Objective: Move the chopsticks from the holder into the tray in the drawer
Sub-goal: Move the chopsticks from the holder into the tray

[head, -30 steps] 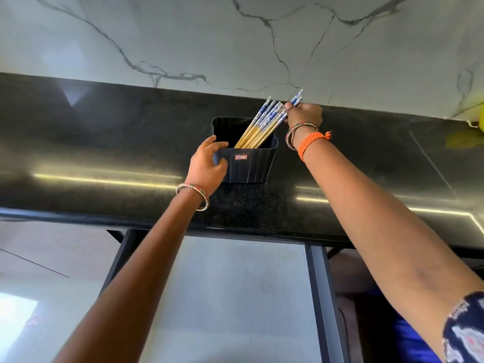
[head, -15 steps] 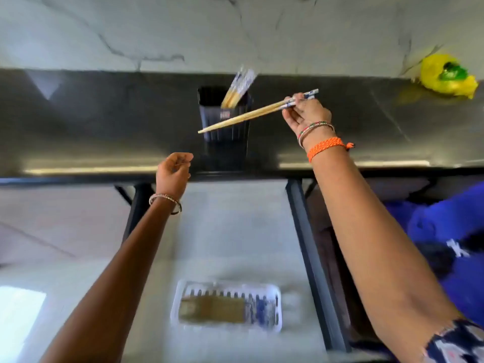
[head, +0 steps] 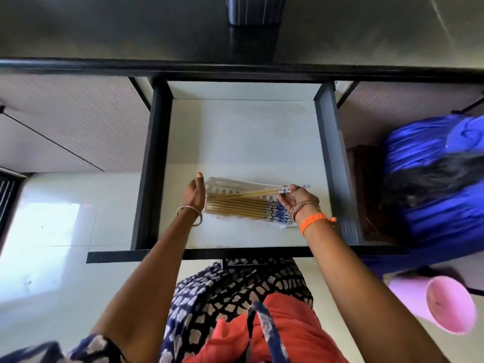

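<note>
**A:** Chopsticks (head: 245, 194), the pair in transit, are over the far half of the tray (head: 212, 185), which sits in the near part of the open drawer (head: 235, 142). The right hand (head: 298, 201) has them pinched by the blue-patterned ends, and the bare wooden tips point left across the tray at a slight slant. A row of other chopsticks (head: 241, 209) already lies flat in the near half, patterned ends to the right.

**B:** What's the left hand (head: 195, 192) doing?

**A:** It's just beside the tray's left end, fingers loosely extended, holding nothing. Can't tell if it's actually touching the tray. I'd guess it's there to stop the tray sliding or to guide the tips in.

**B:** Handling-wise?

**A:** Thin, stiff, very light sticks, look like wood or bamboo. Not fragile, but they'll roll and splay if held loosely. Pinching both at one end works since there's almost no weight to lever against the fingers. The patterned ends look glossier, so maybe a bit slicker. I'd lower the tips first, straighten them to match the row, then let go.

**B:** And the holder (head: 255, 9)?

**A:** Far back on the dark countertop (head: 104, 27), only its base is in frame, so no idea how many are left in it.
</note>
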`<state>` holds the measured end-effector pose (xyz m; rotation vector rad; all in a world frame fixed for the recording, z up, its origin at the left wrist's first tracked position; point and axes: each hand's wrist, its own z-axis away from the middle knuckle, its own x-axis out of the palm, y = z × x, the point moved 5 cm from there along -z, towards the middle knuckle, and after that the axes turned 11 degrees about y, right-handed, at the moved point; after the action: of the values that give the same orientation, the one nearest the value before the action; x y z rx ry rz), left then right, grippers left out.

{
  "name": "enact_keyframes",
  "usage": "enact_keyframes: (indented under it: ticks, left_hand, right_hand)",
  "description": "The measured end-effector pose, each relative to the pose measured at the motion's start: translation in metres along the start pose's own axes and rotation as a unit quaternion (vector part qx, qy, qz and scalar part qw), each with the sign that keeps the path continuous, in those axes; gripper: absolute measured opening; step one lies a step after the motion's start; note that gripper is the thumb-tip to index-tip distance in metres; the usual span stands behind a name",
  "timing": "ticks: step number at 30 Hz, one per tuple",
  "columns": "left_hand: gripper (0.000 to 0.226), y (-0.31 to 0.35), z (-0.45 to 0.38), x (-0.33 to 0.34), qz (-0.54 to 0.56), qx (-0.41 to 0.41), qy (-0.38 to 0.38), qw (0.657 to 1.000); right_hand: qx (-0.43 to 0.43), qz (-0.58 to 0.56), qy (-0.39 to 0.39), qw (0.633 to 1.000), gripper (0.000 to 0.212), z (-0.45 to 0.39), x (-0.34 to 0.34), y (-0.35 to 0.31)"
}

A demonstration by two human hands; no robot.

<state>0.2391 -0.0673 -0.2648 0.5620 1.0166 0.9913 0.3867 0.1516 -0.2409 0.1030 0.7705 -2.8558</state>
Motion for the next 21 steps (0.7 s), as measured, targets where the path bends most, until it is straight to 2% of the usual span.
enact_keyframes:
  ticks: [2, 6, 10, 15, 21]
  left_hand:
    - [0.047, -0.007, 0.004, 0.001, 0.010, -0.005, -0.023, 1.000]
    - [0.025, -0.009, 0.002, 0.001, -0.013, 0.039, -0.055, 0.998]
    - [0.031, -0.009, 0.005, 0.003, -0.039, 0.045, -0.047, 0.997]
    - [0.035, -0.012, 0.001, 0.005, -0.006, 0.016, -0.044, 0.999]
    - [0.031, -0.016, -0.001, 0.006, 0.000, 0.002, -0.035, 0.999]
  right_hand:
    - [-0.006, -0.022, 0.017, 1.000, 0.014, 0.005, -0.003, 0.007]
    - [-0.009, -0.024, 0.010, 1.000, 0.038, 0.007, -0.008, 0.021]
    - [-0.010, -0.078, 0.078, 0.994, 0.012, 0.013, -0.009, 0.028]
    - [-0.001, -0.130, 0.092, 0.987, 0.028, 0.017, -0.011, 0.032]
    - [-0.020, -0.126, 0.115, 0.985, 0.017, 0.009, -0.008, 0.035]
